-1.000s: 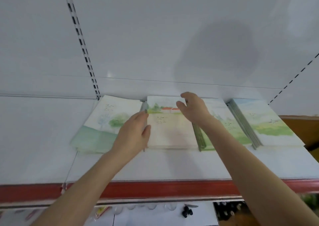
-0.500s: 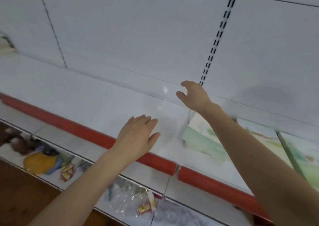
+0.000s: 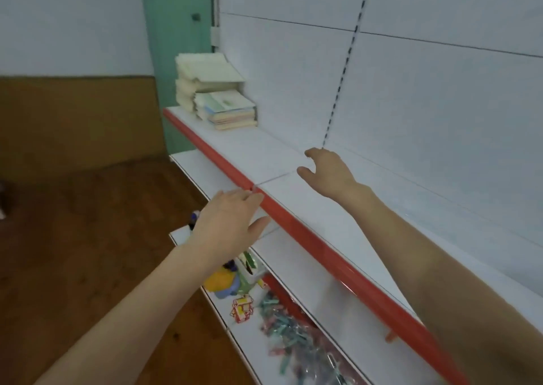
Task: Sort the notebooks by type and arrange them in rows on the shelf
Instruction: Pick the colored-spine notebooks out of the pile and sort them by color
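Head view: both hands empty at the shelf, notebooks stacked at the far end

Head view, single frame.

- Shelf (image 3: pixel 293 161): white board with a red front strip (image 3: pixel 323 246), running from upper centre of the frame down to the lower right. White back panel (image 3: pixel 426 105) behind it, with a slotted upright (image 3: pixel 343 70).
- Notebooks: two piles at the far end of the shelf, upper centre of the frame. Tall pile (image 3: pixel 205 82) is pale cream, lying flat, against the back panel. Shorter pile (image 3: pixel 229 110) sits just in front of it and touching it; its top cover is pale green and blue. Both piles are well apart from the hands.
- Left hand (image 3: pixel 232 223): centre of frame, palm down, fingers straight and together, thumb spread. Fingertips reach the red strip; cannot tell whether they touch it. Holds nothing.
- Right hand (image 3: pixel 326 173): over the shelf board, right of centre, near the foot of the slotted upright. Fingers loosely curled, thumb spread wide. Holds nothing; contact with the board not resolvable.
- Lower shelf (image 3: pixel 293 270), bottom centre: a yellow toy (image 3: pixel 220 280), a red-and-yellow folding toy (image 3: pixel 242 309), and a heap of small coloured clips (image 3: pixel 293 331), blurred.
- Left of frame: wooden floor (image 3: pixel 88 252); green door (image 3: pixel 176 32) behind the piles.
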Tool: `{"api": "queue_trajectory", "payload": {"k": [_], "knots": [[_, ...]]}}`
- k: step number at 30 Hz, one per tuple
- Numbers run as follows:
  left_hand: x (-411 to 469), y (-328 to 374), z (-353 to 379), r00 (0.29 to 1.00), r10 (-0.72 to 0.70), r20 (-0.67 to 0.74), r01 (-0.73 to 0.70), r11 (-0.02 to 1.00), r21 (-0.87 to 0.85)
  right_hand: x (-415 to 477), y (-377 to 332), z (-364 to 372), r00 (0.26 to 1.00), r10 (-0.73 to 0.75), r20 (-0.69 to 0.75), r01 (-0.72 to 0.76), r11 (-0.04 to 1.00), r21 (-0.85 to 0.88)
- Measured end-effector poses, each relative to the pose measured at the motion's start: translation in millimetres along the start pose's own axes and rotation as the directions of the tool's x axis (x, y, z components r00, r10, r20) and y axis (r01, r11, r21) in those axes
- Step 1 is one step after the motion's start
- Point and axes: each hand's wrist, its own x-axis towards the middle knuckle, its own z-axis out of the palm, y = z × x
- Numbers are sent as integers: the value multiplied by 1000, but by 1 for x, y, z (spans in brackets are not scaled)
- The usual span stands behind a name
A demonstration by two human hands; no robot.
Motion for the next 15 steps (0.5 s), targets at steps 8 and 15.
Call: {"api": "queue_trajectory", "payload": {"k": [8,15], "knots": [[63,-178,12,985,-170,-28,171,982,77,166,-108,91,981,-181,67,180,983,23],[142,-327,-1,958,-271,-94,278,958,71,318,-189,130,972,-231,45,229,972,46]]}}
